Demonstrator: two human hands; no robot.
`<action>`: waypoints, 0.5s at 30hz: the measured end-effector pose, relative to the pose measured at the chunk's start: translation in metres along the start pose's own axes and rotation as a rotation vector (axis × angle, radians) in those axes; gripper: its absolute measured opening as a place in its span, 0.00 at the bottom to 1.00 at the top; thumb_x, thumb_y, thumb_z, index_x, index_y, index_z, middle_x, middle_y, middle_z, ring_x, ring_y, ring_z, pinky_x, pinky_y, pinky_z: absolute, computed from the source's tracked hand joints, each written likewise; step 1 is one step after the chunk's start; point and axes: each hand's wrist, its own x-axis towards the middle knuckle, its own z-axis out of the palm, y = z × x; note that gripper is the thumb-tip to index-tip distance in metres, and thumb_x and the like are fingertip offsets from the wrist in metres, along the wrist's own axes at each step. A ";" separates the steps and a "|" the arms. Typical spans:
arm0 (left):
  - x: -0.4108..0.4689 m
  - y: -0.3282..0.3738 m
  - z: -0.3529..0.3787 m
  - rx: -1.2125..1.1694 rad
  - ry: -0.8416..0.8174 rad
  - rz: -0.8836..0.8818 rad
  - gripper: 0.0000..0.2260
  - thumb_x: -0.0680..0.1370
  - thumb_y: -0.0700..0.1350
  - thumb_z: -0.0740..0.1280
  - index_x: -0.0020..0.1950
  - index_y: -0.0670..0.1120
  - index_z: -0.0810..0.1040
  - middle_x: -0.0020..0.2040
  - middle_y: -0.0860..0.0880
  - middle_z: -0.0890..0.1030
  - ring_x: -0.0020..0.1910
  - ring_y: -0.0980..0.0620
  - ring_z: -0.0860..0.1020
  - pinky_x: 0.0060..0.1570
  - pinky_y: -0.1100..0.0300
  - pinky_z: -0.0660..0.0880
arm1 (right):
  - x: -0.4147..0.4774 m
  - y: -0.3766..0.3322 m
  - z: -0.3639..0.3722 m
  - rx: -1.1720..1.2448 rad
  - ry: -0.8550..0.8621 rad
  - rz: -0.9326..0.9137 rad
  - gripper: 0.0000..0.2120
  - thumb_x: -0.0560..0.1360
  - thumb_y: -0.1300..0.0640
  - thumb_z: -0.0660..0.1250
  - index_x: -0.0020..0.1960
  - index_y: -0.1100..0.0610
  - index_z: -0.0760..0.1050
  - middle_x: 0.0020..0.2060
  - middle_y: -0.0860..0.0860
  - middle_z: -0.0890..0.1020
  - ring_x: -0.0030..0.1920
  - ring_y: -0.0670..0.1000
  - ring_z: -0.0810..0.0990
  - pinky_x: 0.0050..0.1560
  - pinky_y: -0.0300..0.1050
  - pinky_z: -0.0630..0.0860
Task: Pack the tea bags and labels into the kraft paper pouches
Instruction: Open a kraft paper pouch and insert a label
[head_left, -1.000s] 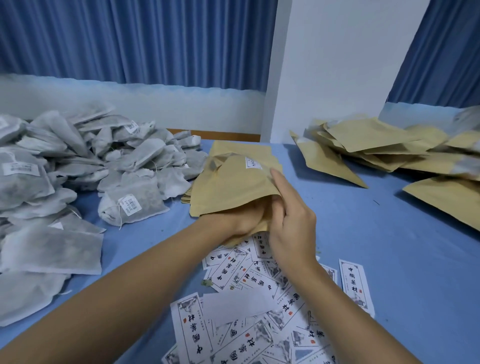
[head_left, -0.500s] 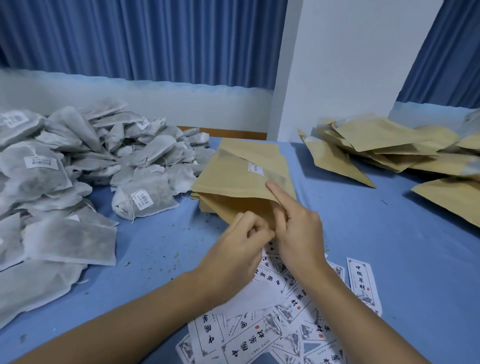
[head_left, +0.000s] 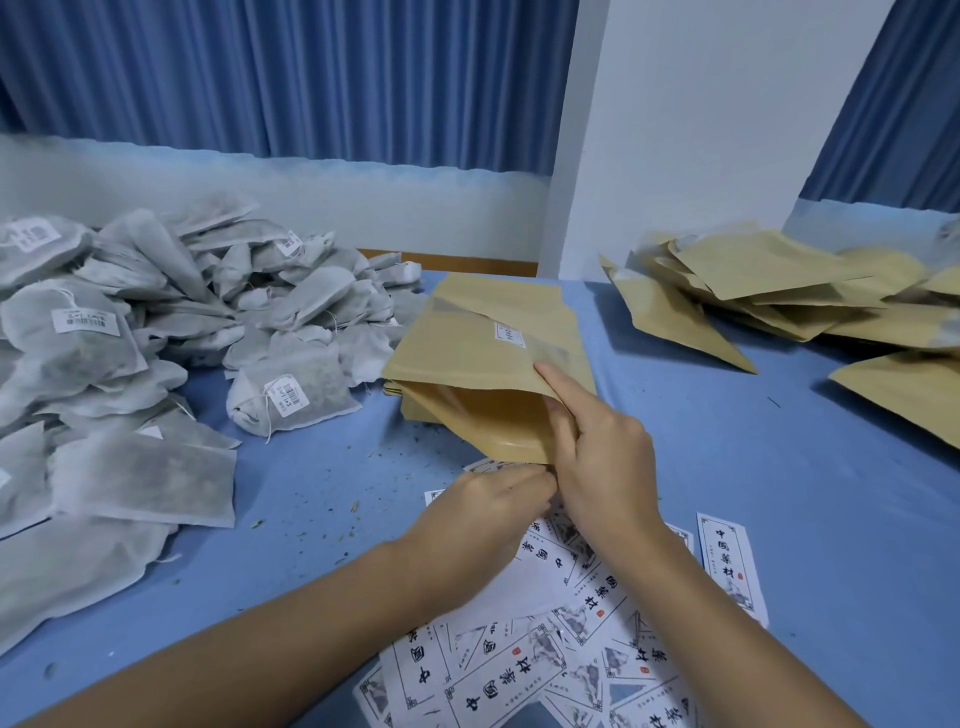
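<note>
While the right hand (head_left: 602, 462) gripped the brown kraft paper pouch (head_left: 467, 358) at its open mouth, index finger stretched along the upper flap, the pouch was held over the blue table (head_left: 779, 493), between the heap of grey mesh tea bags (head_left: 156, 322) and the pile of tan pouches (head_left: 769, 280). The left hand (head_left: 483, 504) lay curled on the white printed labels (head_left: 545, 654); whether it pinched one could not be told.

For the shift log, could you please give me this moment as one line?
right hand: grips pouch, mouth open | left hand: at labels, grasp unclear | tea bags: heaped left | other pouches: piled right
</note>
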 end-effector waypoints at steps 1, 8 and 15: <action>0.000 0.001 0.000 -0.010 -0.007 -0.014 0.08 0.78 0.30 0.65 0.53 0.39 0.79 0.46 0.45 0.79 0.42 0.42 0.77 0.43 0.47 0.76 | 0.000 0.000 0.000 0.002 -0.003 0.001 0.17 0.82 0.52 0.62 0.67 0.37 0.76 0.33 0.45 0.77 0.35 0.50 0.69 0.38 0.45 0.67; 0.009 -0.003 0.000 -0.090 -0.143 -0.049 0.06 0.81 0.47 0.64 0.54 0.47 0.78 0.52 0.53 0.79 0.54 0.52 0.73 0.60 0.55 0.69 | 0.000 0.001 -0.001 -0.046 -0.010 -0.009 0.17 0.82 0.53 0.62 0.67 0.39 0.76 0.38 0.48 0.82 0.37 0.56 0.76 0.37 0.47 0.69; 0.004 -0.004 -0.006 0.230 -0.128 0.180 0.04 0.75 0.36 0.69 0.46 0.44 0.78 0.41 0.48 0.79 0.42 0.47 0.76 0.46 0.54 0.77 | 0.001 0.003 0.001 -0.070 -0.018 -0.004 0.15 0.82 0.52 0.61 0.66 0.39 0.77 0.36 0.48 0.81 0.36 0.57 0.76 0.37 0.47 0.70</action>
